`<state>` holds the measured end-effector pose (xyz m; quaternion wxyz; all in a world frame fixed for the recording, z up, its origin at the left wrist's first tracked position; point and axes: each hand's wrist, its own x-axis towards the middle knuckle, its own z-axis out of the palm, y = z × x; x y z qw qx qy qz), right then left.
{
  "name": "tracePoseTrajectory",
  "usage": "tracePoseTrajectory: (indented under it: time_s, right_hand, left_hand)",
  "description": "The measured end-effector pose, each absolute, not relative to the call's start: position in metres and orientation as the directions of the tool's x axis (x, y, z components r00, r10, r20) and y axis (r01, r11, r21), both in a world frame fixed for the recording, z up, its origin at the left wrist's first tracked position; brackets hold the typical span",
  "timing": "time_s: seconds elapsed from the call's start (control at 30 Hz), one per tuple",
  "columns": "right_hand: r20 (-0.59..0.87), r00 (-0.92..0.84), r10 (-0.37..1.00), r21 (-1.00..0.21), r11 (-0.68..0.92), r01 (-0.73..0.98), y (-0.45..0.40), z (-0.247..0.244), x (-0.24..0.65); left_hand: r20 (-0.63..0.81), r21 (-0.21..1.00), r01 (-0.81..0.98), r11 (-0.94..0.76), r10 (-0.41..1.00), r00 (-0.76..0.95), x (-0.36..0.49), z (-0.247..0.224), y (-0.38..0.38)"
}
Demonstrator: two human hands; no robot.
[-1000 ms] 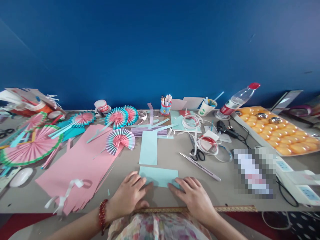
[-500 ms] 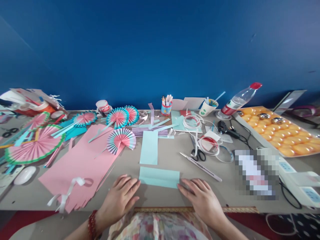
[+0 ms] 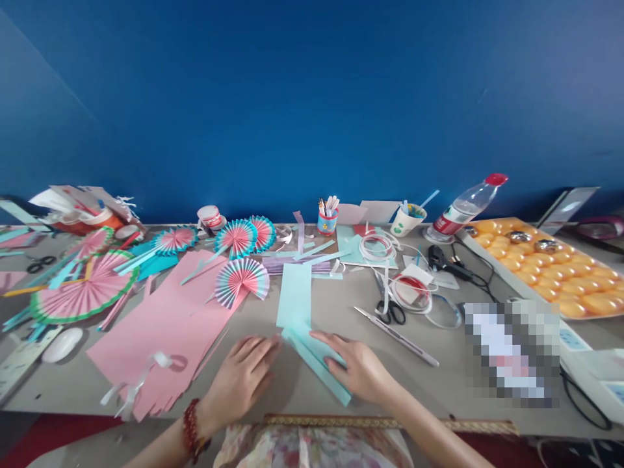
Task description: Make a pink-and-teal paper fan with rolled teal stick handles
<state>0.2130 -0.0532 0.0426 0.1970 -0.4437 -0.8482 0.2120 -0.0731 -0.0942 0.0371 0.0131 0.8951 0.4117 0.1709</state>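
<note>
A folded light blue paper strip (image 3: 319, 367) lies slanted near the table's front edge, its far end over the foot of a flat light blue sheet (image 3: 295, 292). My right hand (image 3: 358, 369) has hold of the strip along its right side, thumb and fingers on the paper. Just left of the strip's far end is my left hand (image 3: 246, 374), palm down, fingers stretched out and slightly blurred, with nothing in it. A pink sheet (image 3: 160, 318) lies further left. On the right are a craft knife (image 3: 397, 337) and black-handled scissors (image 3: 391, 312).
Pleated paper fans (image 3: 241, 283) and a large pink-green fan (image 3: 85, 286) lie at left. Behind stand a pen cup (image 3: 327, 218), a paper cup (image 3: 407, 220) and a tilted bottle (image 3: 461, 211). Coiled white cord (image 3: 377, 246) and an orange padded tray (image 3: 541, 263) are at right.
The folded strip has swung from lying crosswise to a slant, its near end toward the right. My right hand has moved left onto it; my left hand has shifted slightly right.
</note>
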Motion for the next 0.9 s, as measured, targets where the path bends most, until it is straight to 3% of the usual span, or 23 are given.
tracePoseTrajectory:
  time_s: [0.07, 0.13, 0.23, 0.37, 0.43, 0.5, 0.6, 0.67, 0.8, 0.9]
  right_hand:
    - [0.202, -0.419, 0.885, -0.711, 0.426, 0.560, -0.057, 0.043, 0.214]
    - [0.271, -0.257, 0.928, -0.800, 0.365, 0.476, -0.062, 0.044, 0.211]
    - [0.350, -0.148, 0.925, -0.815, 0.379, 0.438, -0.071, 0.046, 0.202]
    - [0.391, -0.265, 0.881, -0.781, 0.470, 0.411, -0.081, 0.049, 0.206]
    - [0.465, -0.402, 0.789, -0.658, 0.611, 0.440, -0.080, 0.051, 0.219]
    - [0.541, -0.477, 0.693, -0.401, 0.711, 0.578, -0.074, 0.052, 0.231]
    - [0.571, -0.526, 0.630, -0.136, 0.705, 0.696, -0.061, 0.047, 0.239]
    - [0.546, -0.585, 0.599, -0.109, 0.743, 0.660, -0.055, 0.040, 0.236]
    - [0.462, -0.612, 0.641, -0.176, 0.743, 0.645, -0.057, 0.023, 0.229]
    - [0.415, -0.581, 0.700, -0.242, 0.700, 0.671, -0.064, 0.016, 0.229]
  left_hand:
    - [0.323, 0.281, 0.715, -0.640, 0.765, 0.557, -0.058, 0.046, -0.094]
    - [0.312, 0.468, 0.683, -0.561, 0.828, 0.466, -0.039, 0.053, -0.090]
    - [0.168, 0.807, 0.500, -0.315, 0.934, 0.316, -0.010, 0.055, -0.076]
    - [0.032, 0.932, 0.336, -0.134, 0.955, 0.293, 0.003, 0.051, -0.048]
    - [-0.001, 0.928, 0.344, -0.142, 0.924, 0.383, -0.002, 0.051, -0.034]
    - [-0.055, 0.890, 0.406, -0.207, 0.835, 0.547, -0.012, 0.052, -0.023]
    - [-0.061, 0.783, 0.475, -0.402, 0.710, 0.701, -0.021, 0.051, -0.012]
    - [-0.009, 0.690, 0.516, -0.508, 0.706, 0.708, -0.021, 0.051, -0.010]
    - [0.145, 0.462, 0.638, -0.615, 0.763, 0.631, -0.016, 0.053, -0.025]
    - [0.128, 0.334, 0.641, -0.691, 0.707, 0.695, -0.016, 0.050, -0.046]
